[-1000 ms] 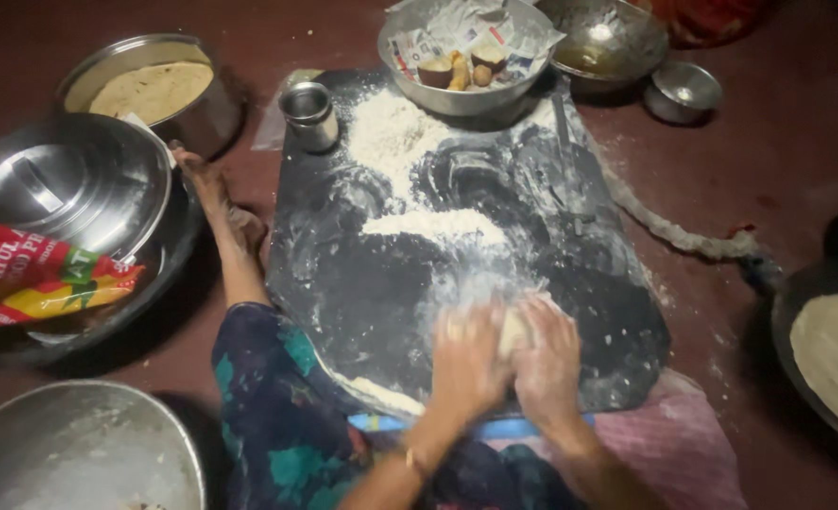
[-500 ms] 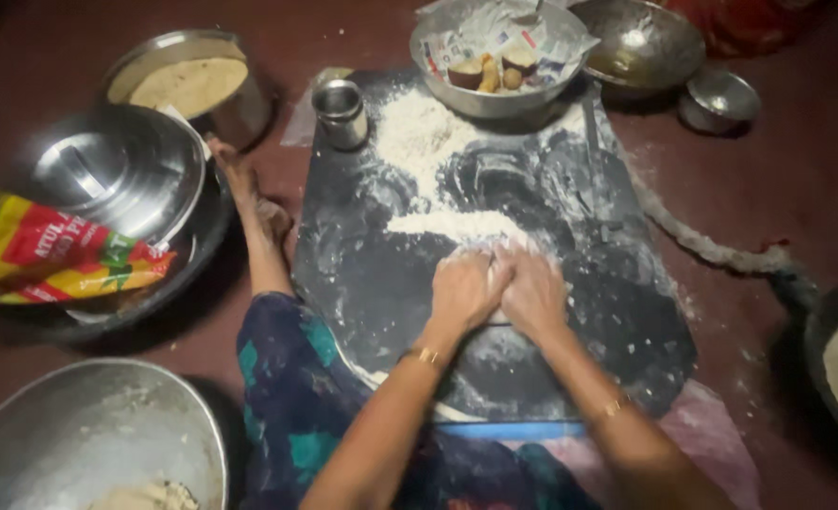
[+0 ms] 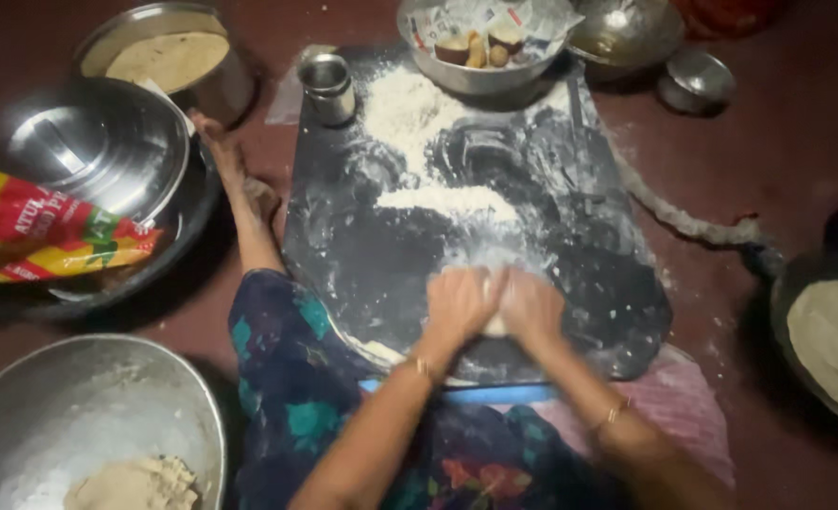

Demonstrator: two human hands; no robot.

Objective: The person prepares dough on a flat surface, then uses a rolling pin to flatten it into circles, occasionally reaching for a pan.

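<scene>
Your left hand and your right hand are pressed together, side by side, and both close around a small piece of dough. Only a pale bit of it shows between and just under your palms; the frame is blurred there, so I cannot tell its shape or its long axis. The dough sits at the near edge of the dark floured board, directly in front of you, equally close to both hands. Farther along the board lies a strip of loose flour, straight beyond your knuckles. The steel bowl with more dough stays well apart, at your left.
</scene>
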